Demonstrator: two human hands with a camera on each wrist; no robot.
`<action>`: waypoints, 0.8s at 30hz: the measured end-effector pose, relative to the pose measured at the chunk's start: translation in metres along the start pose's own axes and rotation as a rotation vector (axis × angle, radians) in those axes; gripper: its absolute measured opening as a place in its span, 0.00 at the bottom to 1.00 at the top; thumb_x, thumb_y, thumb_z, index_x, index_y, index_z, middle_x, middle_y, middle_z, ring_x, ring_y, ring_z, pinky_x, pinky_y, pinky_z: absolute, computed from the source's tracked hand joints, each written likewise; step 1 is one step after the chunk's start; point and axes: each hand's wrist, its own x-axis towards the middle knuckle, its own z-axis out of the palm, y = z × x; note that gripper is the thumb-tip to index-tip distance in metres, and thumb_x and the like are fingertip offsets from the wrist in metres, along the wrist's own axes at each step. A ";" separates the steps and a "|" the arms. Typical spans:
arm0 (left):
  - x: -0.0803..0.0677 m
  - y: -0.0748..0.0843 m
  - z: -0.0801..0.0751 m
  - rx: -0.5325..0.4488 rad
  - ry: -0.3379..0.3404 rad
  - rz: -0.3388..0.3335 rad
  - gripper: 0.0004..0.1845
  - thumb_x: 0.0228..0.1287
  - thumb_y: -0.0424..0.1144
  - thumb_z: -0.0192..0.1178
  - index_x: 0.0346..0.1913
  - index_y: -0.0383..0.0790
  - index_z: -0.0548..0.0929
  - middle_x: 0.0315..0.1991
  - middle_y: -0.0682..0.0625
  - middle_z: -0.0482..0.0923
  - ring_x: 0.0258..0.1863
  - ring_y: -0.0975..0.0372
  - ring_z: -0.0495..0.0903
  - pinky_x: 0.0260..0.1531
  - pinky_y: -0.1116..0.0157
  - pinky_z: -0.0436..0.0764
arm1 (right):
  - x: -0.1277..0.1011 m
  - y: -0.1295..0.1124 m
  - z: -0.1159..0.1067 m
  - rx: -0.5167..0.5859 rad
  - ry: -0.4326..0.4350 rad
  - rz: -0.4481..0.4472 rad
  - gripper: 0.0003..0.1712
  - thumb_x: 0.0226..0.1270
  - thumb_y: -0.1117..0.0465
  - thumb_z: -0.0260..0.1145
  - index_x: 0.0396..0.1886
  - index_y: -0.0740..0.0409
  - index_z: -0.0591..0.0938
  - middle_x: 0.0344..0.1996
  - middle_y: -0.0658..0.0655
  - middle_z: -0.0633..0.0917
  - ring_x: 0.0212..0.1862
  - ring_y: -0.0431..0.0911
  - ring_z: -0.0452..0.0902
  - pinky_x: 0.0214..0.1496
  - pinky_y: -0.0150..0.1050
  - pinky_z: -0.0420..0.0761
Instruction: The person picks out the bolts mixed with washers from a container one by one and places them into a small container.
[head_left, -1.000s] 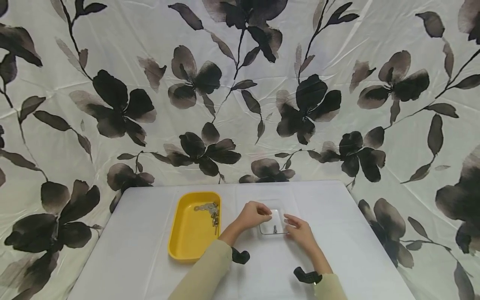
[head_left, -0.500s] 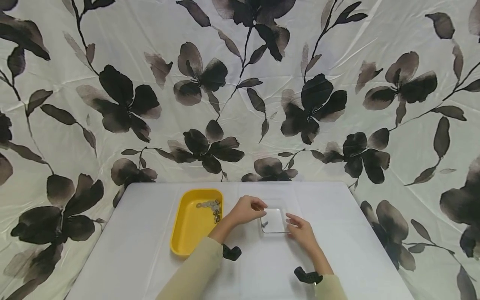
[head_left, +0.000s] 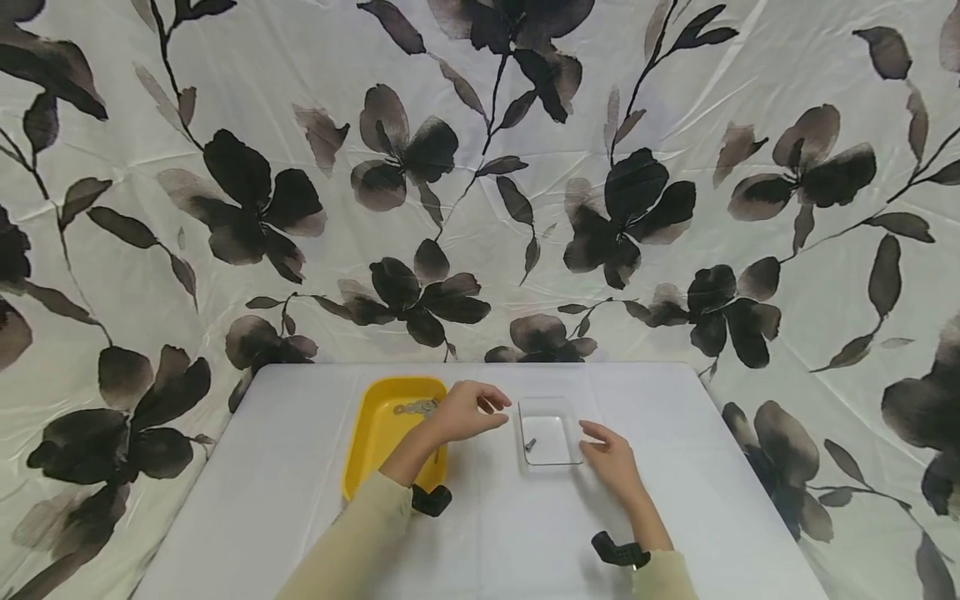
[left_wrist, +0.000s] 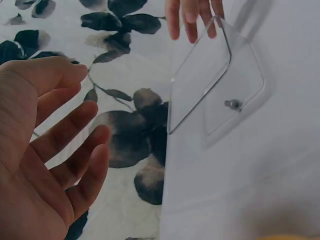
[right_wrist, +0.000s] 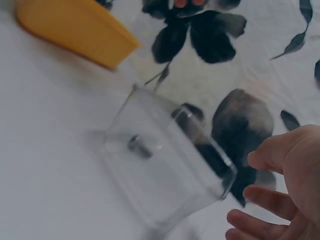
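A clear plastic box (head_left: 564, 457) stands on the white table with one small bolt (head_left: 530, 445) lying in it, also seen in the left wrist view (left_wrist: 233, 104). My left hand (head_left: 471, 410) is to the box's left, over the right side of the yellow tray (head_left: 360, 442). Its fingers are loosely bent with nothing between them, as the left wrist view shows. Beside the box's right wall is my right hand (head_left: 609, 457), holding nothing, fingers spread and relaxed; in the right wrist view a small gap separates it from the box.
Flat grey washers (head_left: 414, 407) lie at the tray's far end; the left hand and forearm hide other metal pieces there. A floral cloth (head_left: 420, 150) hangs behind the table (head_left: 495, 550).
My left hand has moved away from above the box, leftward to the tray. The bolt stood upright, then tipped over to the box's left side. My right hand has hardly moved.
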 end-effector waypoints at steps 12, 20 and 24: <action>-0.025 -0.011 -0.051 0.030 0.060 -0.071 0.12 0.60 0.37 0.68 0.47 0.43 0.85 0.39 0.53 0.81 0.35 0.61 0.80 0.35 0.66 0.81 | 0.002 -0.066 0.006 -0.039 0.076 -0.124 0.20 0.65 0.63 0.64 0.57 0.57 0.80 0.58 0.60 0.79 0.57 0.56 0.76 0.55 0.50 0.76; -0.042 -0.018 -0.089 0.115 0.124 -0.111 0.13 0.59 0.38 0.69 0.47 0.43 0.86 0.38 0.54 0.81 0.37 0.61 0.79 0.40 0.64 0.81 | 0.000 -0.103 0.039 0.045 0.023 -0.198 0.19 0.66 0.63 0.64 0.57 0.54 0.81 0.57 0.57 0.80 0.56 0.54 0.77 0.54 0.49 0.77; -0.050 -0.027 -0.103 0.154 0.122 -0.137 0.14 0.59 0.41 0.69 0.49 0.43 0.85 0.39 0.54 0.81 0.37 0.61 0.80 0.41 0.63 0.80 | -0.005 -0.113 0.063 0.099 -0.038 -0.200 0.18 0.66 0.63 0.65 0.56 0.53 0.81 0.56 0.55 0.80 0.55 0.53 0.78 0.54 0.49 0.77</action>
